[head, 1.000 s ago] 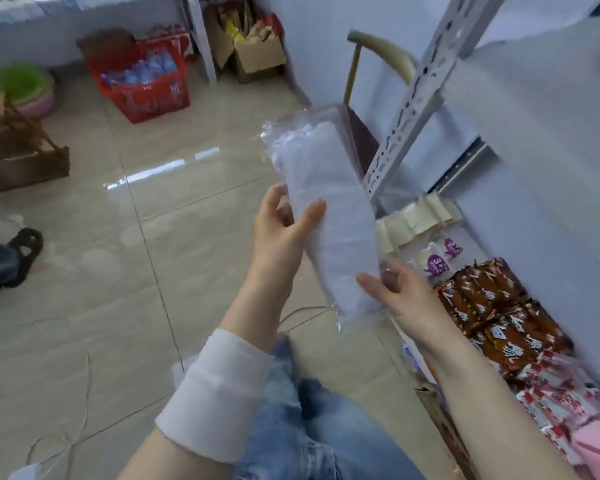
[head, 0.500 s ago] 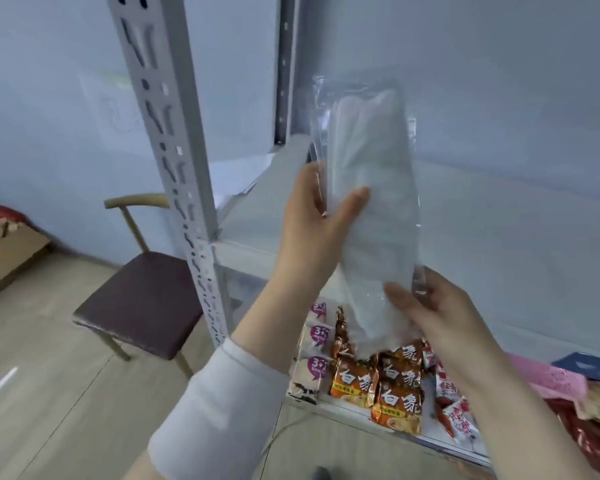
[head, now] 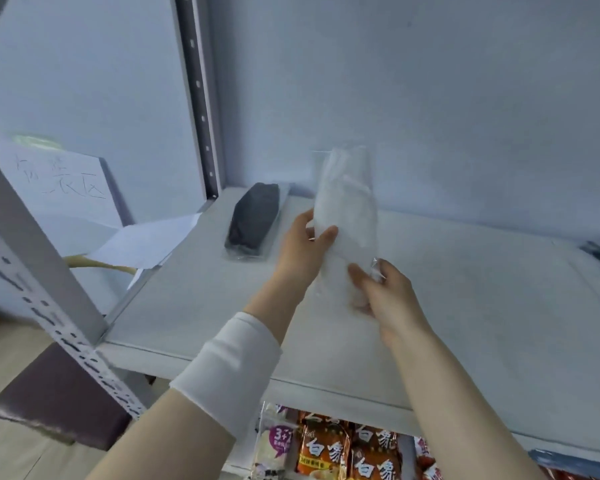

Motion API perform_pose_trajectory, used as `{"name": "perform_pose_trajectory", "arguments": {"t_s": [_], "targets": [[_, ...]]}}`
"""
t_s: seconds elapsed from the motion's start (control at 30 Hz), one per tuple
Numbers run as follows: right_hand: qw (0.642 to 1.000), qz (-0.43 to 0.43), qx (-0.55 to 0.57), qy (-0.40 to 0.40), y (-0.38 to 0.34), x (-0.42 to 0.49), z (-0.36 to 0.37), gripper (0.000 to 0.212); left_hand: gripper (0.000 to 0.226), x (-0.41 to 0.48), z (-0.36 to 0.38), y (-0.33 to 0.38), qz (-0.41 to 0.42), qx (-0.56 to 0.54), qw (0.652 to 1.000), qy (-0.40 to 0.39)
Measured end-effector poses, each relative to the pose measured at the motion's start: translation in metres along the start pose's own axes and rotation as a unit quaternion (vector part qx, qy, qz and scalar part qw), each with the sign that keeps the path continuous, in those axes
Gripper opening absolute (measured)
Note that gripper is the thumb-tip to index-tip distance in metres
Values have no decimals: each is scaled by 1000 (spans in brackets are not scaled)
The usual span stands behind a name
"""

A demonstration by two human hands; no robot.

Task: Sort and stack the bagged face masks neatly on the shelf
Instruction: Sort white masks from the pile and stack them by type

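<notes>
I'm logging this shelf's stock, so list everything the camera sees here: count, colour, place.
white mask: 1, white in a clear bag, held over the shelf
black mask: 1, black in a clear bag, lying at the shelf's back left
shelf: 1, pale grey, across the middle
paper: 1 sheet, white, overhanging the shelf's left edge
sign: 1, white with handwriting, by the wall at left
posts: 2, grey perforated metal, left of the shelf
noodle packets: several, orange, on the tier below
chair: 1, dark seat, lower left
left hand: grips the white mask's middle; white cuff on the forearm
right hand: grips the white mask's lower end
</notes>
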State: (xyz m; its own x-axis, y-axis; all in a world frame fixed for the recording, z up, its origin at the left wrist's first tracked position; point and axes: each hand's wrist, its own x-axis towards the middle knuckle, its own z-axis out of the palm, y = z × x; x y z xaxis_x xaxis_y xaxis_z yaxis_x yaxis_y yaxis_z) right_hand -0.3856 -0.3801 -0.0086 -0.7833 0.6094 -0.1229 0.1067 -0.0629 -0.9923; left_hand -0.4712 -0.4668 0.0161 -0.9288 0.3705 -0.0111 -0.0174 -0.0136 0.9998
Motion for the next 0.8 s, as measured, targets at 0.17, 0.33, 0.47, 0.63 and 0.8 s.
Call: {"name": "perform_pose_trajectory", "arguments": {"t_s": [0.17,0.33,0.47,0.63,0.8], "targets": [[991,115,46,-43,-4,37,21,15,42,43,-8,-8,-59,59,996,28],[992,118,19,-41,-11,64,28,12,42,75,-9,-9,-111,97,989,5],[995,98,-18,27,-10,86,38,9,35,87,-10,-20,-132,127,983,-9],[985,70,-140,77,-8,103,56,19,38,98,-14,-22,-113,198,974,-18],[977,59,-188,79,-8,113,59,14,33,104,-16,-17,-83,292,952,-34]]}}
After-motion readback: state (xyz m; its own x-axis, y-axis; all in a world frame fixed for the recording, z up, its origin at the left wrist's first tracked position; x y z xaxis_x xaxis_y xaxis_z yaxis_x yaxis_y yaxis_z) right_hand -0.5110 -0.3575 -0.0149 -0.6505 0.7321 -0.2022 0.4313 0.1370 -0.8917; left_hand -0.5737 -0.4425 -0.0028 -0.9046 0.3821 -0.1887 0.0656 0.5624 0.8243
